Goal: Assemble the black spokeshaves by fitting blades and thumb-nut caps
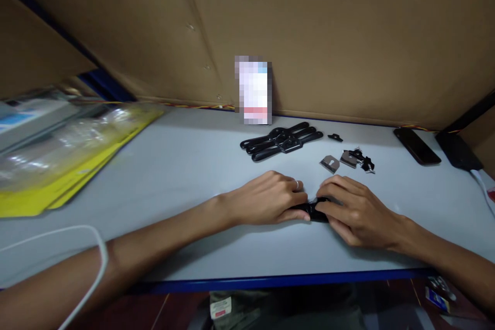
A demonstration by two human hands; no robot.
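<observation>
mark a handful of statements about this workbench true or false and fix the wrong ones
1. The left hand and the right hand are on the same black piece. True.
2. The ring is on the right hand. False: the ring is on the left hand.
3. The overlapping black handles lie beyond the hands. True.
4. The phone lies left of the black handles. False: the phone lies to their right.

Mid-left tabletop [174, 160] passable; likely packets [79, 147] block far-left.
</observation>
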